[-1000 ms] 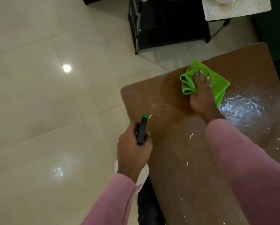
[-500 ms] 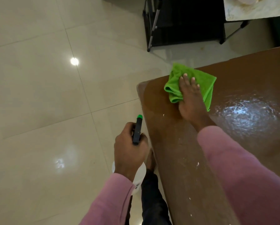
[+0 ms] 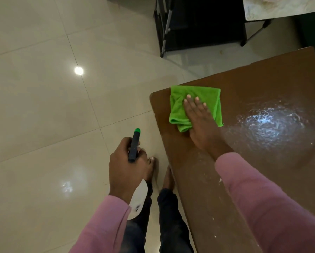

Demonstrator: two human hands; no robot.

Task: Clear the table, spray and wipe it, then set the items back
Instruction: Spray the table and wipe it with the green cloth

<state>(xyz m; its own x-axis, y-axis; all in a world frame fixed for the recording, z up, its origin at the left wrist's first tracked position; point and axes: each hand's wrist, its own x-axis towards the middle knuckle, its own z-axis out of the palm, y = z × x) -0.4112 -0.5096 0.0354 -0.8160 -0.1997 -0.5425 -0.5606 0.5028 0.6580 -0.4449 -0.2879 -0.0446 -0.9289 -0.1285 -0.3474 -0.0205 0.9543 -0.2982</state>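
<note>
a: where was the green cloth?
b: flat on the brown table, by its left corner. the right hand lay on it, fingers straight, pressing down.
a: and the left hand?
b: off the table's edge, over the floor, fingers curled tight round the spray bottle. a wet sheen lay right of the cloth.

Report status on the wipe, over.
Left hand grips spray bottle beside table. Right hand flat on green cloth at corner. White specks on near edge.
</note>
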